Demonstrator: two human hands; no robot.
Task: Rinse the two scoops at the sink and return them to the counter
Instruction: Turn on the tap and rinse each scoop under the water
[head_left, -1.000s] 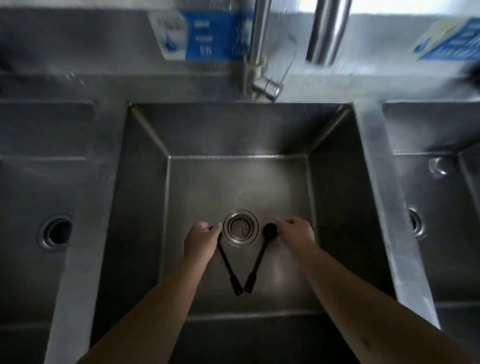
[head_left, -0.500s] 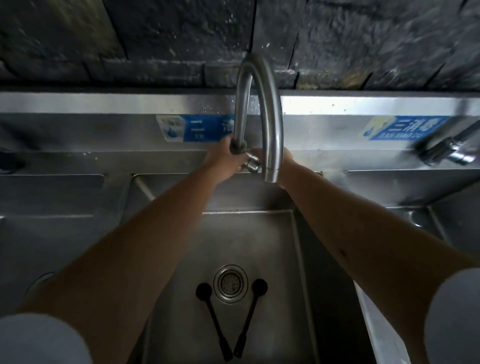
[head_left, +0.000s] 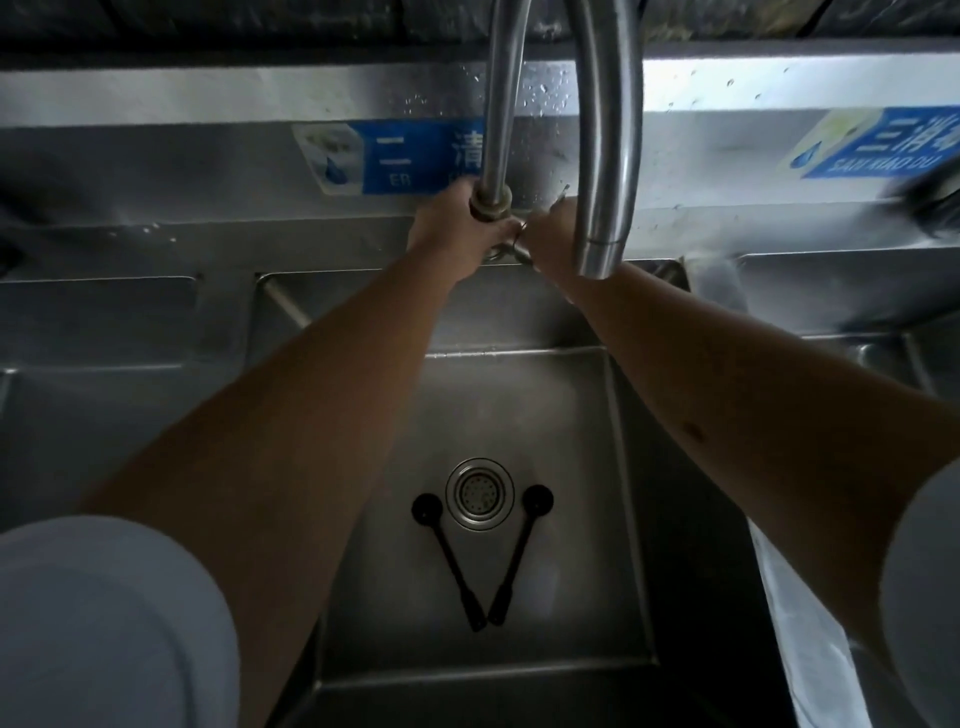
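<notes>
Two black long-handled scoops lie on the floor of the steel sink (head_left: 628, 467), forming a V. The left scoop (head_left: 447, 556) has its bowl left of the round drain (head_left: 479, 493). The right scoop (head_left: 517, 553) has its bowl right of the drain. Their handle ends almost meet near me. Both arms reach far over the basin to the tall curved faucet (head_left: 605, 130). My left hand (head_left: 449, 228) grips the base of the faucet pipe. My right hand (head_left: 550, 234) is closed on the tap handle beside it, partly hidden behind the spout. No water stream is visible.
Steel basins adjoin on the left (head_left: 104, 322) and right (head_left: 857, 312), separated by raised rims. Blue labels (head_left: 410, 158) are stuck on the wet backsplash. A second tap (head_left: 930, 202) shows blurred at the far right.
A second ago both hands were low in the basin at the scoops; they let go and rose to the faucet base. Since half a second ago the view has moved closer; hands stay there.
</notes>
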